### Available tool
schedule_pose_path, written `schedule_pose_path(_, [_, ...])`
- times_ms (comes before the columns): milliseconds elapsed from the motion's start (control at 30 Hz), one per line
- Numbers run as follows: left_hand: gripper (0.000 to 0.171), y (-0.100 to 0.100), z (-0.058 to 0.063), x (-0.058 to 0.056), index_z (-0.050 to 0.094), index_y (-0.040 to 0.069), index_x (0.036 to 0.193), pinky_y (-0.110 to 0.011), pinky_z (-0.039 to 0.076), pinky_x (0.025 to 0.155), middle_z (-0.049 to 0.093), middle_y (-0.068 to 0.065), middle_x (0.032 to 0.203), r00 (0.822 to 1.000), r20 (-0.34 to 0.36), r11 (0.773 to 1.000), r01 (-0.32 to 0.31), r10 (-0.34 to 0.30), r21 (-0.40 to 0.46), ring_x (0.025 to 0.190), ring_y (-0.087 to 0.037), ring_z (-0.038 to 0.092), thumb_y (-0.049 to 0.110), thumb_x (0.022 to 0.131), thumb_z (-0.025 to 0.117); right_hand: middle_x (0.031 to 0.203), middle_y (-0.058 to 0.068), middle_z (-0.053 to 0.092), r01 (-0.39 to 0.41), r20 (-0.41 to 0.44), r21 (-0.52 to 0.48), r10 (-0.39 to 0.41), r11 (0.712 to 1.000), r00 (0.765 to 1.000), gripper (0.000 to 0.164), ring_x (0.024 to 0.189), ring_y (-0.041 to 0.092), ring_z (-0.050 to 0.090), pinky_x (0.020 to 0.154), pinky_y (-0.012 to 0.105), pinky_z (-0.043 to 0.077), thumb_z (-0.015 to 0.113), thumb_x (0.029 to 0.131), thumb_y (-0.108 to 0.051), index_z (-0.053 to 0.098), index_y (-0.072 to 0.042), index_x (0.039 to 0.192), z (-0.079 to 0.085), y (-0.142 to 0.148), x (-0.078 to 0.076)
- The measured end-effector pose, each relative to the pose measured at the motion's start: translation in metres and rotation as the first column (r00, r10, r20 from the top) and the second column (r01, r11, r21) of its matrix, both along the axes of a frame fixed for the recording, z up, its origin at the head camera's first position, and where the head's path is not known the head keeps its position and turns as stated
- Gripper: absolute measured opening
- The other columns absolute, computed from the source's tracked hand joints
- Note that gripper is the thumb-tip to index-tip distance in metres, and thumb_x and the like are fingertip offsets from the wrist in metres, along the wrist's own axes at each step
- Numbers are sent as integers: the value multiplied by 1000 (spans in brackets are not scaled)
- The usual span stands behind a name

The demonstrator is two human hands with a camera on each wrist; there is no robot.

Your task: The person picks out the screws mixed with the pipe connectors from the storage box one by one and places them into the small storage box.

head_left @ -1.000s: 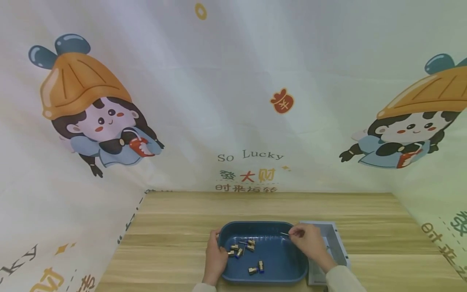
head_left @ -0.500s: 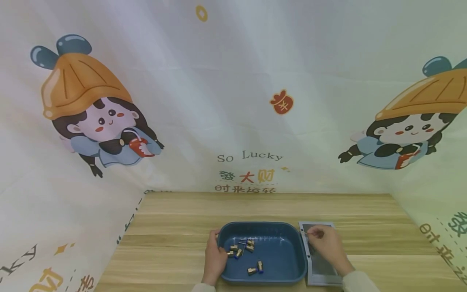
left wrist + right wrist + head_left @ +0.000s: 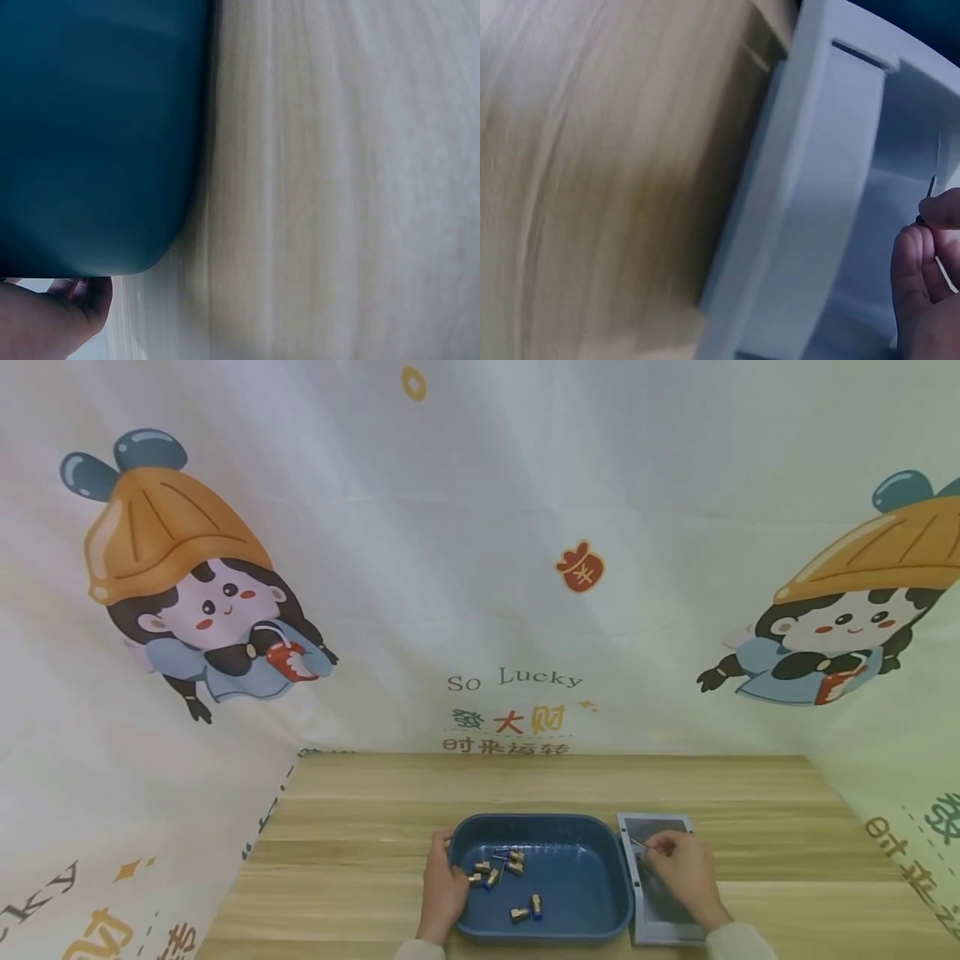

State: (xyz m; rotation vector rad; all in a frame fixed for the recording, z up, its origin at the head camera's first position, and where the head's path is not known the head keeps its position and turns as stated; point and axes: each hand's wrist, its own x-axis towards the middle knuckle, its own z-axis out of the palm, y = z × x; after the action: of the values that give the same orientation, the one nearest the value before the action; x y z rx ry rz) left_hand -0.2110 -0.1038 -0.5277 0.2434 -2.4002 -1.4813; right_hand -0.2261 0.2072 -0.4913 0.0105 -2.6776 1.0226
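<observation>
A dark blue tray with rounded corners lies on the table. My left hand grips its left end, thumb over the rim and fingers along the outer wall. In the left wrist view, the fingers press against the tray's outside. My right hand is over the grey bin to the tray's right. It pinches a small thin screw between thumb and fingertips, the threaded end pointing out. The screw is apart from the bin's floor as far as can be seen.
Several brass fittings with blue ends lie at the left of the tray, among thin screws. A brass fitting lies nearer the front with another beside it. A printed curtain stands behind the wooden table.
My right hand has moved right with the screw, from above the tray's far right corner to over the grey bin. The left hand stays on the tray.
</observation>
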Motion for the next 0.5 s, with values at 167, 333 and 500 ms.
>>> schedule_pose_path(167, [52,0,-1,-1,50,0,118,-57,44,94,56,-27,123,1000,-7,1000,-2,2,-5,113,-43,55,-20,70,43,66,7,66,24,58,11,-25,1000,998,9,59,13,55,53,23,43,64,74,-2,69,5,79,-6,-4,1])
schedule_pose_path(333, [52,0,-1,-1,50,-1,117,-58,42,97,55,-28,125,1000,-13,1000,-5,5,-4,117,-45,52,-19,70,43,65,6,65,51,97,30,-53,998,994,8,58,12,55,52,25,44,63,75,-2,69,3,77,-17,-5,0])
schedule_pose_path(500, [51,-1,0,-1,50,-1,117,-58,41,98,55,-28,125,1000,-18,1000,-3,2,-5,118,-46,51,-20,69,43,65,6,65,61,101,50,-66,997,993,8,59,13,56,54,28,44,65,73,-2,69,3,77,-24,-6,-1])
